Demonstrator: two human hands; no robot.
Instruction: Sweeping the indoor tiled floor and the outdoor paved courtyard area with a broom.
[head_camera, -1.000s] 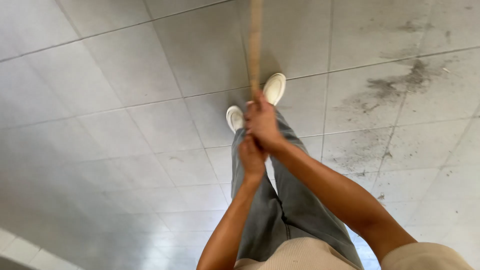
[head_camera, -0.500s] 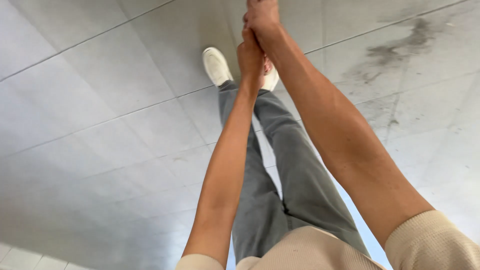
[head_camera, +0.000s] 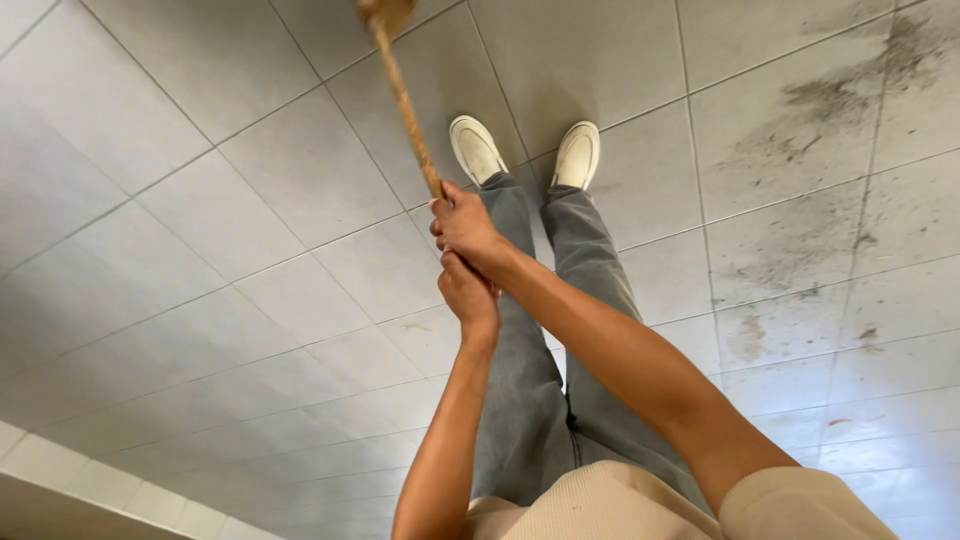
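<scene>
Wood: the thing I've got is a plain brown wooden stick (head_camera: 405, 105), a long handle, running from my hands up and away toward the top edge of the view.
Right hand: my right hand (head_camera: 466, 228) is the upper one, fingers wrapped tight round the stick, fully closed grip.
Left hand: my left hand (head_camera: 468, 296) sits just below, touching the right, also curled shut; I think it's on the butt end of the stick, though the right hand mostly covers that bit.
Far end: there's a brownish blob at the head of the stick (head_camera: 385, 12) right at the frame edge, cropped, so I can't honestly say what kind of head it is.
Floor: grey tiled floor (head_camera: 250, 200), dark smudgy stains (head_camera: 810, 150) off to my right, well apart from the stick's end.
Feet: white shoes (head_camera: 476, 148), grey trousers (head_camera: 530, 380), standing square with the stick just to the left of them.
Progress: going by the floor, the stained patch looks untouched, so most of the work seems left.
</scene>
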